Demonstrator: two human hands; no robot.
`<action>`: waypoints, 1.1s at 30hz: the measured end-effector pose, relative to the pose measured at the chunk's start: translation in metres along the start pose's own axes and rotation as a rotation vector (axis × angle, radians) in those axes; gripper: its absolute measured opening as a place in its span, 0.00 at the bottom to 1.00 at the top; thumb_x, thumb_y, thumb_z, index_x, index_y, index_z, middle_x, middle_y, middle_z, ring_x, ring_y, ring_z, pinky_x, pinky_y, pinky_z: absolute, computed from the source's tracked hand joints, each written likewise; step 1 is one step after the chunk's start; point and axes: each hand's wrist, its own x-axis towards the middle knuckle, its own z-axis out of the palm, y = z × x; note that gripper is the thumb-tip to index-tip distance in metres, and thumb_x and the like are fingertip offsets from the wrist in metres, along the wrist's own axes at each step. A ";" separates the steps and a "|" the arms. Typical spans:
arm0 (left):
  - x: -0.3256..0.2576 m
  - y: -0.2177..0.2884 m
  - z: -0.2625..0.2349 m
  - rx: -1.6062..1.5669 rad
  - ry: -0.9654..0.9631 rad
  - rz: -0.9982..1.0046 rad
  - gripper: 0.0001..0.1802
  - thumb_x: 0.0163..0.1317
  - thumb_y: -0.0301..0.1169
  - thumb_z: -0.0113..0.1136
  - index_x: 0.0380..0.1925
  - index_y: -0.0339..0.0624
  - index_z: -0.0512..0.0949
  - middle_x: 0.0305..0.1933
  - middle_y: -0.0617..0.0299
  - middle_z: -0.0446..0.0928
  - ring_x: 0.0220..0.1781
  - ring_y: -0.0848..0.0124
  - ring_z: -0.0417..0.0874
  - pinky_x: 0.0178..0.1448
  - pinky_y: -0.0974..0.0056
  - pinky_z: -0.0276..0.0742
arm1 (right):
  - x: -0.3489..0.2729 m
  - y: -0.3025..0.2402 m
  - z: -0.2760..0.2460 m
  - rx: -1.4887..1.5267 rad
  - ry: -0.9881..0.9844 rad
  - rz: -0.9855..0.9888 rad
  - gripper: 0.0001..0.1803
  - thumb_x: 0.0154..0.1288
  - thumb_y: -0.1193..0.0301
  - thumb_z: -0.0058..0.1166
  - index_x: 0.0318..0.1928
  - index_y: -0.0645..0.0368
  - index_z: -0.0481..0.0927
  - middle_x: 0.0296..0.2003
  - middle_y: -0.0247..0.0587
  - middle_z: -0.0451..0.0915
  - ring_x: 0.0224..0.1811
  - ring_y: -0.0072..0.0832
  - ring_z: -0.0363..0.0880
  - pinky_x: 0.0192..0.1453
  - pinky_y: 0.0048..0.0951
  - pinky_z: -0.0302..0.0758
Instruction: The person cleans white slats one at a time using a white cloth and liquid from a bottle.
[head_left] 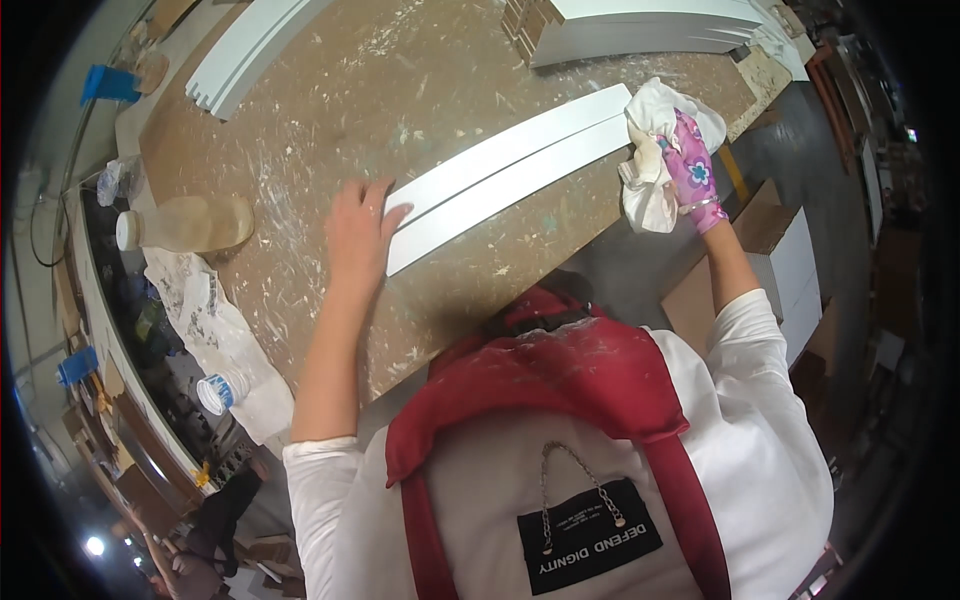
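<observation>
Two long white slats (520, 158) lie side by side on the scuffed brown workbench (300, 130), with a thin dark gap between them. At their left end is my bare left hand (360, 225); its thumb rests on the slats and its fingers bend at the far edge. My right hand (694, 172), in a pink flowered glove, grips a crumpled white cloth (650, 185) at the slats' right end. The cloth covers that end and hides some of the fingers.
White board stacks stand at the back right (645, 38) and back left (250, 60). Along the left edge are a bottle of cloudy liquid (195, 225), a stained cloth (225, 330) and a small white-and-blue tub (222, 390). Cardboard boxes (770, 260) stand beyond the bench's right edge.
</observation>
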 end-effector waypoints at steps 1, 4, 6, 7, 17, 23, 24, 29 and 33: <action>0.005 -0.001 0.004 -0.008 0.028 0.005 0.18 0.58 0.39 0.60 0.45 0.43 0.78 0.42 0.52 0.74 0.45 0.54 0.74 0.47 0.55 0.72 | -0.002 0.003 0.000 -0.111 0.039 -0.067 0.23 0.64 0.72 0.51 0.58 0.67 0.70 0.55 0.54 0.72 0.59 0.46 0.70 0.66 0.35 0.63; 0.024 -0.014 0.017 0.034 0.160 0.034 0.16 0.58 0.37 0.59 0.44 0.42 0.78 0.42 0.52 0.74 0.45 0.54 0.75 0.47 0.55 0.72 | -0.002 0.006 0.002 -0.134 0.033 -0.124 0.23 0.64 0.72 0.50 0.59 0.67 0.69 0.55 0.54 0.72 0.60 0.46 0.69 0.66 0.35 0.63; 0.039 -0.022 0.023 0.072 0.184 0.001 0.14 0.61 0.36 0.56 0.44 0.42 0.78 0.43 0.51 0.74 0.45 0.53 0.75 0.49 0.54 0.71 | -0.004 0.013 0.002 -0.130 0.006 -0.158 0.24 0.63 0.73 0.50 0.60 0.66 0.68 0.56 0.54 0.72 0.60 0.46 0.69 0.66 0.36 0.64; 0.046 -0.024 0.022 0.077 0.190 -0.017 0.14 0.62 0.35 0.55 0.45 0.42 0.78 0.43 0.50 0.74 0.46 0.52 0.74 0.50 0.54 0.70 | -0.003 0.015 0.002 -0.120 -0.008 -0.180 0.25 0.63 0.74 0.50 0.60 0.66 0.68 0.56 0.54 0.72 0.60 0.46 0.69 0.66 0.36 0.64; -0.032 0.032 0.010 0.016 0.060 0.191 0.27 0.54 0.39 0.63 0.53 0.39 0.72 0.51 0.49 0.72 0.53 0.50 0.71 0.56 0.50 0.64 | -0.027 0.003 -0.037 0.231 0.266 0.090 0.17 0.64 0.71 0.49 0.51 0.64 0.73 0.43 0.47 0.79 0.45 0.44 0.78 0.52 0.35 0.73; -0.082 0.043 0.026 -0.050 0.030 0.090 0.28 0.51 0.35 0.67 0.52 0.39 0.73 0.49 0.51 0.72 0.50 0.51 0.72 0.54 0.53 0.65 | -0.046 -0.137 0.043 -0.408 -0.170 -0.604 0.19 0.57 0.65 0.49 0.47 0.61 0.75 0.51 0.52 0.74 0.59 0.45 0.70 0.67 0.43 0.63; -0.082 0.047 0.028 -0.058 0.042 0.105 0.27 0.51 0.34 0.67 0.52 0.39 0.73 0.49 0.51 0.72 0.50 0.51 0.72 0.54 0.53 0.65 | -0.055 -0.150 0.087 -0.105 -0.255 -0.535 0.18 0.57 0.64 0.49 0.48 0.57 0.76 0.53 0.49 0.73 0.59 0.43 0.70 0.67 0.41 0.64; -0.086 0.034 0.031 -0.061 0.000 0.102 0.27 0.55 0.38 0.63 0.54 0.40 0.72 0.52 0.49 0.72 0.52 0.51 0.71 0.56 0.51 0.64 | -0.034 -0.133 0.136 -0.316 -0.134 -0.319 0.17 0.54 0.61 0.51 0.43 0.56 0.74 0.43 0.43 0.76 0.47 0.37 0.77 0.50 0.40 0.74; -0.085 0.036 0.025 -0.052 -0.009 0.136 0.27 0.54 0.36 0.64 0.54 0.38 0.72 0.52 0.50 0.72 0.51 0.51 0.70 0.56 0.52 0.64 | 0.025 -0.015 0.030 -0.639 0.039 -0.184 0.15 0.56 0.65 0.52 0.41 0.61 0.73 0.41 0.51 0.75 0.44 0.43 0.75 0.50 0.38 0.73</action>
